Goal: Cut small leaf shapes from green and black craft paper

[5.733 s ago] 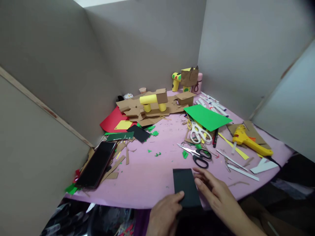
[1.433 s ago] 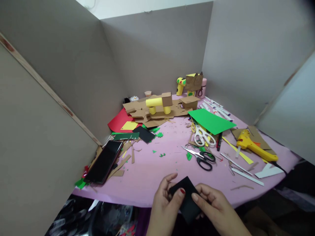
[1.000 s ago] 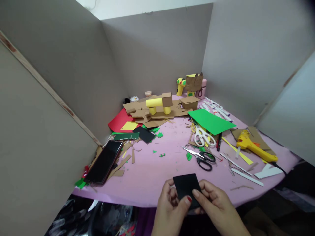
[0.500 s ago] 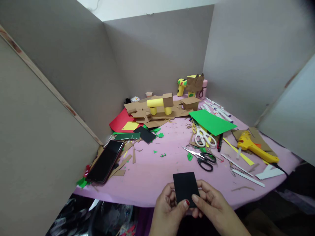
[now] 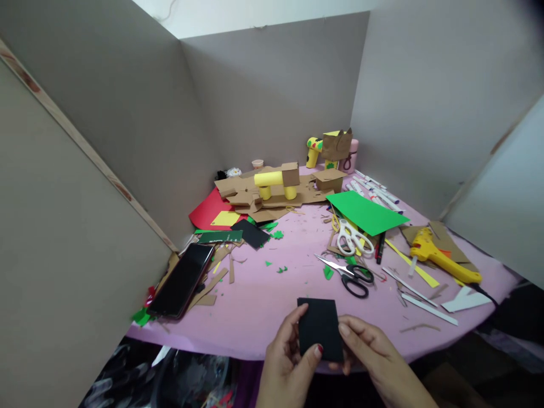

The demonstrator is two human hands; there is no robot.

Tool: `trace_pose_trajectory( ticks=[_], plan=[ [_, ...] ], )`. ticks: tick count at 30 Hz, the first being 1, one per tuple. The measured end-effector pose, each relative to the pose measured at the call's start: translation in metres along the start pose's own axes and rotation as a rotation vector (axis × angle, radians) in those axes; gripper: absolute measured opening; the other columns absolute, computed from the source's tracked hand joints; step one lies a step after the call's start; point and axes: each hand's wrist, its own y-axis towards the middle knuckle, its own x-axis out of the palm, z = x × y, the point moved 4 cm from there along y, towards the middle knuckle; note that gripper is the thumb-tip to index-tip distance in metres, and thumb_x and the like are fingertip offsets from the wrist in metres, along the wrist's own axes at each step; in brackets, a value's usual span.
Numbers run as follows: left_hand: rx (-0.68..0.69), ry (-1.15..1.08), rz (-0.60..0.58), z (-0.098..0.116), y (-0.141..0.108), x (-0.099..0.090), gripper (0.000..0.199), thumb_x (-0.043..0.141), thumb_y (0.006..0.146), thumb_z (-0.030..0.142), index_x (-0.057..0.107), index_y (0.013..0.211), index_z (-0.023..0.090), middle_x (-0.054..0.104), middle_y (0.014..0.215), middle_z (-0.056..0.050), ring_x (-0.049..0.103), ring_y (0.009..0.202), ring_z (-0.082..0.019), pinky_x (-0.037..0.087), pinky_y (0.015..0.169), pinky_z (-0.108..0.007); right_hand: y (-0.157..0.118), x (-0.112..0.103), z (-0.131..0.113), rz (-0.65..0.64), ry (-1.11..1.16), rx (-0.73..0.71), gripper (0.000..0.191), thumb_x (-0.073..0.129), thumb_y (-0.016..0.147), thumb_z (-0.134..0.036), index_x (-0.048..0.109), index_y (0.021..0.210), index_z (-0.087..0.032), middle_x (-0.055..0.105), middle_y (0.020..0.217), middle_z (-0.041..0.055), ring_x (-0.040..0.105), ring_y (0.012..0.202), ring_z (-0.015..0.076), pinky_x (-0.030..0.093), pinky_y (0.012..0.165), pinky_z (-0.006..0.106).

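Observation:
A small black rectangle of folded paper [image 5: 321,330] is held at the table's front edge, between both hands. My left hand [image 5: 289,351] grips its left side, thumb on the front face and index finger at the upper left corner. My right hand [image 5: 368,345] pinches its right edge between thumb and fingers; some fingertips are hidden behind it. Just beyond lie black-handled scissors [image 5: 351,276] with blades pointing left, and white-handled scissors [image 5: 352,237] farther back.
A phone [image 5: 183,280] lies at left among cardboard scraps. A yellow glue gun [image 5: 444,262] rests at right, near green paper [image 5: 366,212]. A yellow tube figure with a box head [image 5: 276,180] stands on cardboard at the back. Grey panels surround the pink-covered table [image 5: 255,306].
My left index finger has come up onto the black paper's top left corner. My right thumb has slid from its lower front to its right edge.

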Motion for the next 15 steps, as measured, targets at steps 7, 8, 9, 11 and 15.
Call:
trace_pose_trajectory(
  ticks=[7,8,9,11,15],
  plan=[
    [-0.003,0.167,-0.080,0.0100,0.0016,-0.0032,0.056,0.069,0.068,0.020,0.056,0.122,0.020,0.067,0.113,-0.009,0.060,0.101,-0.026,0.048,0.083,-0.032,0.0020,-0.0012,0.0001,0.002,0.049,0.015,0.041,0.061,0.072,-0.058,0.066,0.070,-0.017,0.051,0.055,-0.0044,0.043,0.050,0.0104,0.039,0.048,0.020],
    [0.002,0.191,-0.093,0.0106,0.0018,-0.0041,0.056,0.068,0.068,0.019,0.056,0.123,0.021,0.066,0.114,-0.008,0.059,0.102,-0.026,0.048,0.084,-0.032,0.0023,-0.0010,0.0008,-0.004,0.065,0.023,0.042,0.062,0.071,-0.059,0.066,0.069,-0.017,0.051,0.055,-0.0044,0.043,0.050,0.0100,0.039,0.047,0.019],
    [0.003,0.205,-0.107,0.0109,0.0019,-0.0047,0.057,0.068,0.068,0.019,0.056,0.124,0.022,0.066,0.114,-0.008,0.060,0.102,-0.025,0.048,0.083,-0.031,0.0024,-0.0006,0.0012,-0.010,0.078,0.029,0.042,0.062,0.071,-0.059,0.065,0.068,-0.017,0.052,0.055,-0.0043,0.043,0.049,0.0096,0.039,0.047,0.019],
    [-0.003,0.220,-0.126,0.0103,0.0021,-0.0058,0.058,0.067,0.069,0.019,0.054,0.125,0.023,0.067,0.113,-0.007,0.062,0.097,-0.025,0.049,0.081,-0.030,0.0023,0.0004,0.0005,-0.021,0.094,0.034,0.041,0.063,0.072,-0.056,0.062,0.064,-0.017,0.053,0.054,-0.0041,0.044,0.049,0.0094,0.038,0.047,0.019],
    [0.004,0.287,-0.107,0.0099,0.0022,-0.0086,0.052,0.069,0.069,0.020,0.060,0.119,0.024,0.069,0.110,-0.007,0.064,0.090,-0.023,0.049,0.080,-0.030,0.0008,0.0006,-0.0024,-0.009,0.095,0.048,0.037,0.064,0.074,-0.051,0.059,0.062,-0.016,0.050,0.055,-0.0044,0.043,0.051,0.0099,0.038,0.048,0.019]
  ],
)
